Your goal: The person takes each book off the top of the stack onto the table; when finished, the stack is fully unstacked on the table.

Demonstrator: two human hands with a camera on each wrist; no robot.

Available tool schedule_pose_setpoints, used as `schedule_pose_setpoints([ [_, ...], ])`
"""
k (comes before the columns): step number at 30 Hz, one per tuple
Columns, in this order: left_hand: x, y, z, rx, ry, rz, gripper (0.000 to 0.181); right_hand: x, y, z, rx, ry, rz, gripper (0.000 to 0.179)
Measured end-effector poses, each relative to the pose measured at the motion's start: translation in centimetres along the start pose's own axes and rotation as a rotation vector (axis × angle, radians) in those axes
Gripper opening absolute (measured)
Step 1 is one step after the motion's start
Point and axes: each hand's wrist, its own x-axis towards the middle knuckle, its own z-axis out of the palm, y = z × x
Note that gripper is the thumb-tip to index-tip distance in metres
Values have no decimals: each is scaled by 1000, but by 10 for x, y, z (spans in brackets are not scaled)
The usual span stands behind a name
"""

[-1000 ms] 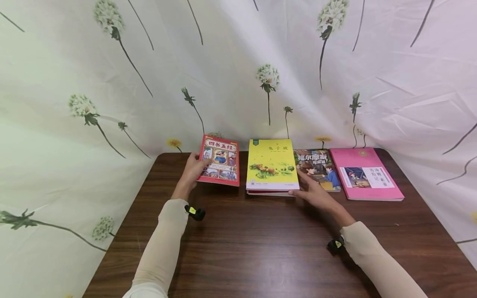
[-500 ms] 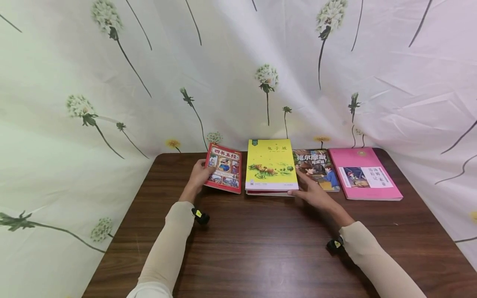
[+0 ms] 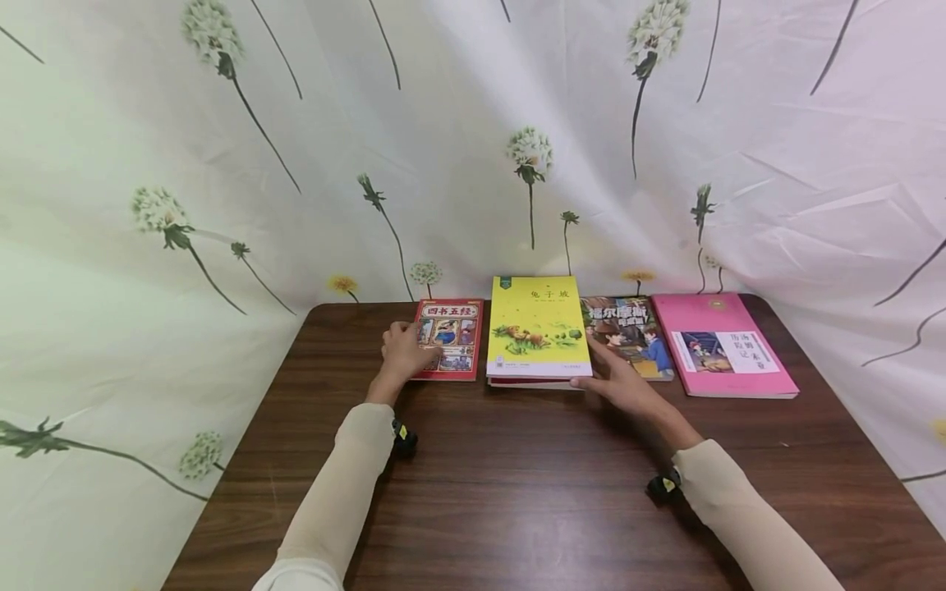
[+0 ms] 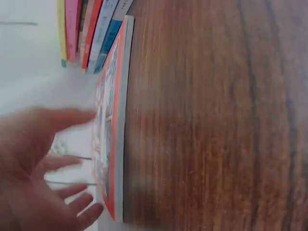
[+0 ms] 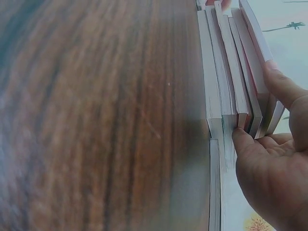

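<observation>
Although the head view sets the left hand (image 3: 406, 351) over the red book (image 3: 461, 349) near centre, the left wrist view shows that grip released; the right hand (image 3: 630, 384), unclenched, touches the book stack (image 3: 543, 316).

The sleeved left arm (image 3: 318, 509) slants inward toward its left fingers (image 4: 82, 203), the bare left wrist (image 3: 381, 391) close behind them, and the left hand (image 3: 406, 353) shows its back from above, the left thumb (image 4: 72, 117) stretched out to one side, well apart from those loosely bent left fingers. The sleeved right arm (image 3: 754, 517) slants inward from the opposite side, the bare right wrist (image 3: 678, 427) behind the right fingers (image 5: 244, 142), and the right hand (image 3: 628, 386) keeps a wide gap between them and the right thumb (image 5: 284, 86), the right fingers partly hidden from above
</observation>
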Motion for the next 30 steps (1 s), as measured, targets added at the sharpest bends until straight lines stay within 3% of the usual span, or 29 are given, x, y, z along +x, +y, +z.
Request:
schedule_pose_setpoints([
  [4,-4,5,4,133,-95,48,87,0,0,-1,9,-7,-11,103],
  [7,-4,5,8,186,-112,60,89,1,0,-2,18,-9,-16,101],
  [13,0,1,13,168,-114,46,91,2,1,-1,17,-15,-18,101],
  [19,-2,3,8,171,-122,55,90,3,0,-1,13,-8,-3,102],
  [23,-6,12,1,158,-120,75,79,4,-1,0,20,-8,12,105],
  [30,-12,41,-12,6,-86,151,54,3,1,0,-3,4,13,108],
])
